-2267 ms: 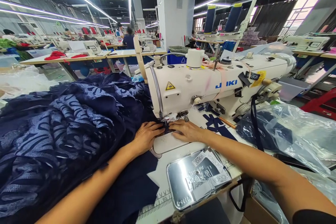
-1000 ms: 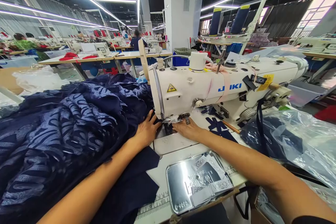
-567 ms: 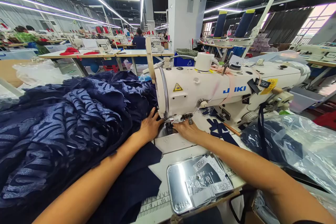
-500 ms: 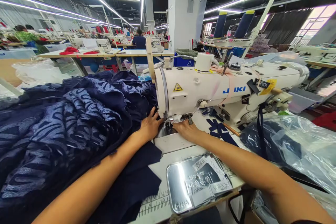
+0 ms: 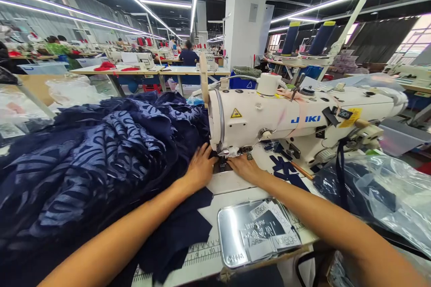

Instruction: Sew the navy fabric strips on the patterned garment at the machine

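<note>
A white sewing machine [image 5: 262, 107] stands over the bed, its head above both my hands. My left hand [image 5: 201, 167] lies with fingers spread on the edge of the dark navy fabric [image 5: 175, 206], left of the presser foot. On the other side, my right hand [image 5: 245, 168] has its fingers together, tips at the metal needle plate [image 5: 221, 165]; whatever they pinch is too small to make out. A big heap of navy patterned fabric [image 5: 111, 148] spreads to the left, reaching the needle area. The stitching point is partly hidden by the machine head and fingers.
In front lies a metal tin lid [image 5: 232, 228] bearing several printed labels [image 5: 284, 241]. Navy fabric strips [image 5: 284, 168] and a wooden-handled tool [image 5: 302, 170] sit right of the needle. A clear plastic bag [image 5: 397, 188] lies at the right. Thread cones [image 5: 321, 38] stand behind.
The view has shifted slightly, so everything appears a little further right. Both hands stay beside the presser foot, with small finger movements only.
</note>
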Motion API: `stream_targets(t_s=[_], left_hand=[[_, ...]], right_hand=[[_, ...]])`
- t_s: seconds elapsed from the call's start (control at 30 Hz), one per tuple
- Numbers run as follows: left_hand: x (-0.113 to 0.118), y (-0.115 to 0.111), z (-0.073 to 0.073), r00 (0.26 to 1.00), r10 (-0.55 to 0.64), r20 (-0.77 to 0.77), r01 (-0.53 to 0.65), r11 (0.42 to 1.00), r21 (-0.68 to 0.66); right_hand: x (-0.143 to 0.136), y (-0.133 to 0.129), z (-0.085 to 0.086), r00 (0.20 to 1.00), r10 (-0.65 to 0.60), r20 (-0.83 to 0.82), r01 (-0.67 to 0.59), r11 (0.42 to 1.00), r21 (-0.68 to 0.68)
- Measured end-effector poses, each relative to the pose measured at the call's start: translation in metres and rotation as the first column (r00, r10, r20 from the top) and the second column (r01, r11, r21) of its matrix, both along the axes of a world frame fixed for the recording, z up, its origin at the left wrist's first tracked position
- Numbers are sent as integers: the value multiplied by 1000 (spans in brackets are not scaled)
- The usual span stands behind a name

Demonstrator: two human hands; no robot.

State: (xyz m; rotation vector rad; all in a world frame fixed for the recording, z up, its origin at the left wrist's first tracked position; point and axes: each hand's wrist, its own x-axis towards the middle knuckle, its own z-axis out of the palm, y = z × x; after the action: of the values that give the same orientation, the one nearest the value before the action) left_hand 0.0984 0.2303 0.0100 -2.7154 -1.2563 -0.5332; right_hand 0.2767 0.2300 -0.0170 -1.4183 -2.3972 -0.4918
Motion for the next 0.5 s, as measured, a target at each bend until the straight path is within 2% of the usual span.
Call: stream_targets(t_s=[0.1, 0.17, 0.2, 0.23, 0.3, 0.4, 0.43, 0.5], left_hand=[[-36, -36, -3, 946, -150, 288, 143, 989, 47], [-71, -56, -2, 906, -216, 363, 160, 971, 178], [-88, -62, -1, 909, -214, 357, 130, 961, 246], [-104, -67, 0, 919, -200, 340, 100, 952, 290], [-123, -69, 2, 944, -221, 246, 126, 928, 351], [-123, -67, 5, 967, -254, 9, 235, 909, 345], [-118, -66, 5, 975, -210, -79, 224, 923, 314], [-104, -68, 6, 970, -24, -240, 80, 972, 223]], right_hand=[[2, -1, -2, 1000, -22, -6, 22, 999, -47], [2, -2, -4, 999, -35, -3, 34, 997, -68], [2, -2, -5, 999, -37, -5, 36, 997, -71], [2, -2, -5, 999, -39, -8, 38, 997, -72], [1, -2, -5, 999, -40, -13, 39, 997, -73], [1, -5, 0, 999, -32, 4, 32, 997, -70], [1, -7, 2, 999, -31, 19, 32, 997, -66], [1, -16, 6, 999, -7, 39, 8, 999, -44]])
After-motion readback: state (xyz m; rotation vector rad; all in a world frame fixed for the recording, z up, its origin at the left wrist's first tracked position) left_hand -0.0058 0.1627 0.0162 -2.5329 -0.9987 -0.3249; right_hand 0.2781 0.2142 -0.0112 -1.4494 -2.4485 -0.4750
